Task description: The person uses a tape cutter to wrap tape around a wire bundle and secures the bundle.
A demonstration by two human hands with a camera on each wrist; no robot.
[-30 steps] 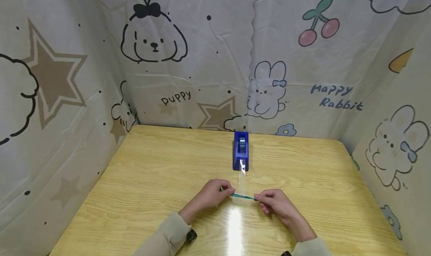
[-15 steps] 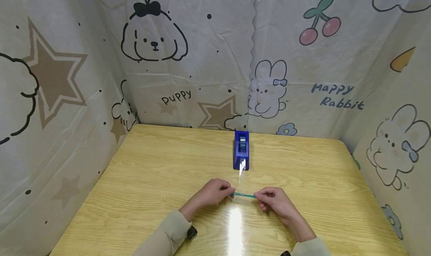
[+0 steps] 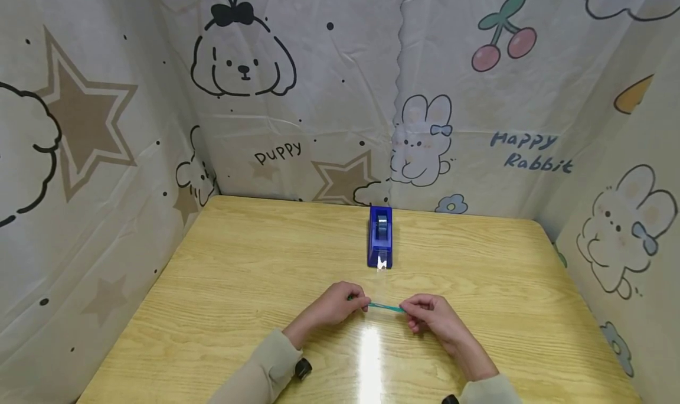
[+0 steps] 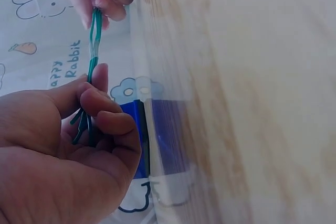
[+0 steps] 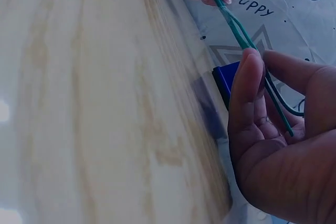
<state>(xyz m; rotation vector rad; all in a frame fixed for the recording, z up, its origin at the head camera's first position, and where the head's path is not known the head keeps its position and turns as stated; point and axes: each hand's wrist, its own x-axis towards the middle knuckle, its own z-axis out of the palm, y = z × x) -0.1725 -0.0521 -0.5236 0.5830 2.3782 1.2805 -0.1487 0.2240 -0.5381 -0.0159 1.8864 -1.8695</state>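
A bundle of thin green wires (image 3: 386, 307) stretches between the two hands, with clear tape (image 4: 94, 49) around its middle in the left wrist view. My left hand (image 3: 340, 302) pinches one end between thumb and curled fingers; loose wire ends stick out into the palm. At the other end, my right hand (image 3: 431, 318) pinches the bundle between thumb and fingertip, and wire tails trail past its fingers. Beyond the hands stands a blue tape dispenser (image 3: 379, 238) with a clear roll. A shiny tape strip (image 3: 382, 262) shows at its front; whether it reaches the bundle is hard to see.
The wood-grain table (image 3: 255, 244) carries a bright glare streak in front of the hands. A printed curtain (image 3: 340, 97) with cartoon animals encloses the back and both sides. Dark straps with small black parts (image 3: 303, 368) sit at the sleeve cuffs.
Both hands have shifted very slightly toward the dispenser with the wires. The tape strip seen earlier running from dispenser to bundle is now much fainter below the dispenser's front.
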